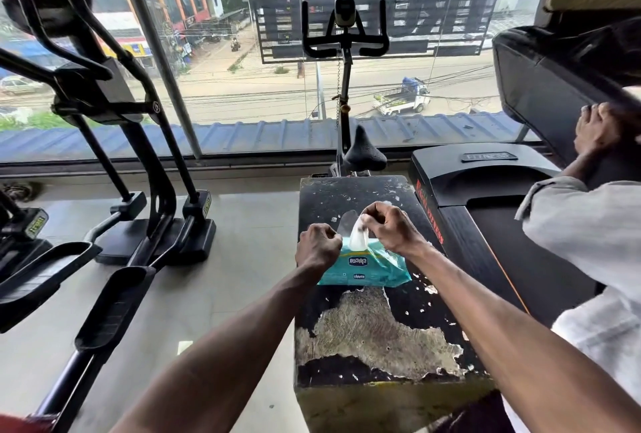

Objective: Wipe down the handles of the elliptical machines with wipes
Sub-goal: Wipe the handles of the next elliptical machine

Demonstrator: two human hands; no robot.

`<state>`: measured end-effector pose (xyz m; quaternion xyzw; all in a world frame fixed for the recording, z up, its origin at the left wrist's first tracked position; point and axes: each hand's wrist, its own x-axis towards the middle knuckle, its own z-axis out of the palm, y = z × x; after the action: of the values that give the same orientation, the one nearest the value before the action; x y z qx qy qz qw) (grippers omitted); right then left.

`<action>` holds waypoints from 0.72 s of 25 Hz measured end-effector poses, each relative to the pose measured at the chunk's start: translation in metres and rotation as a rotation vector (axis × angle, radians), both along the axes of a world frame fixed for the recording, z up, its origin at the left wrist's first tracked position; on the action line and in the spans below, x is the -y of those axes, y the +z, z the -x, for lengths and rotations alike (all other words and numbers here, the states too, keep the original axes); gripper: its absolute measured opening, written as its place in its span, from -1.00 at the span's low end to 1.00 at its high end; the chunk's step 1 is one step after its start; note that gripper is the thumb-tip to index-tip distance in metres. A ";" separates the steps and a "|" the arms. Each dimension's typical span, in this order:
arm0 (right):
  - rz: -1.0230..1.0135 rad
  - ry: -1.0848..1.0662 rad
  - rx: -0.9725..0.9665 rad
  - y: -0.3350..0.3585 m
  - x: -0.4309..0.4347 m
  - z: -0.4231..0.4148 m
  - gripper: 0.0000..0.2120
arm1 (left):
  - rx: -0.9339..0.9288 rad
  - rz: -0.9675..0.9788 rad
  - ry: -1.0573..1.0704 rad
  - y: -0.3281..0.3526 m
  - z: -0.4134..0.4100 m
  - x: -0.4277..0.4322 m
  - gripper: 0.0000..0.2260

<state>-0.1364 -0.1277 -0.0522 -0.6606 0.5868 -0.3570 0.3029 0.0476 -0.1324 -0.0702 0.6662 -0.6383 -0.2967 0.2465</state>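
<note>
Wipe pack (pixel 364 268) flat on worn black box (pixel 367 335), left hand (pixel 317 246) curled at its left edge, apparently gripping it; right hand (pixel 385 228) pinches wipe (pixel 358 240) upright from the opening; elliptical machine (pixel 114 103) well left, nearer the left hand.

The person's left hand (pixel 317 247) and right hand (pixel 388 228) are bare, both long arms (pixel 222 339) are bare all the way up, and a small bit of red cloth (pixel 24 424) shows by the bottom left corner.
</note>
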 end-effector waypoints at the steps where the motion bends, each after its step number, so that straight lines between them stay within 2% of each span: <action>1: 0.006 -0.005 0.023 0.004 -0.001 -0.002 -0.89 | -0.010 0.002 -0.010 0.001 0.000 -0.001 -0.88; 2: 0.016 -0.014 0.034 0.009 -0.001 -0.005 -0.88 | -0.039 0.007 -0.029 0.003 -0.001 -0.002 -0.84; 5: 0.037 -0.069 0.077 0.015 0.002 -0.009 -0.86 | -0.196 0.027 -0.134 0.009 -0.002 -0.003 -0.51; 7: 0.050 -0.078 0.105 0.020 0.004 -0.011 -0.84 | -0.308 0.047 -0.207 0.013 -0.002 0.001 -0.44; 9: 0.066 -0.066 0.127 0.027 0.005 -0.013 -0.82 | -0.399 0.018 -0.299 0.019 -0.002 0.008 -0.52; 12: 0.078 -0.065 0.163 0.045 0.003 -0.017 -0.78 | -0.417 0.009 -0.318 0.039 0.002 0.013 -0.91; 14: 0.090 -0.082 0.196 0.048 0.005 -0.015 -0.80 | -0.366 0.102 -0.274 0.045 0.004 0.018 -0.84; 18: 0.033 -0.072 0.298 0.053 -0.002 -0.008 -0.93 | -0.401 0.177 -0.286 0.056 0.007 0.022 -0.90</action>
<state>-0.1281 -0.1260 0.0004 -0.5838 0.5525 -0.4715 0.3628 0.0409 -0.1539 -0.0144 0.4732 -0.6877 -0.3976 0.3809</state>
